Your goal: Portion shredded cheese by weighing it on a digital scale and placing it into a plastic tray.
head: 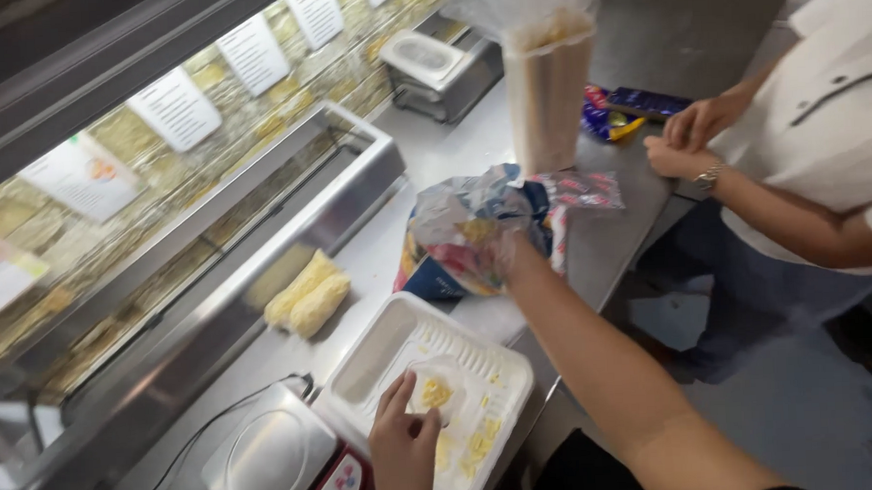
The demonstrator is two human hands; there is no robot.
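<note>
My left hand rests over the near end of a white foam tray, its fingers pinching a small yellow food piece; more yellow crumbs lie scattered in the tray. My right hand, in a thin clear plastic glove, reaches forward and grips a crumpled colourful plastic bag on the steel counter. The bag hides most of the fingers.
A small scale stands left of the tray. Two pale yellow rolls lie by a steel trough. A tall plastic-wrapped stack stands beyond the bag. Another person in a white shirt stands at right, hands near snack packets.
</note>
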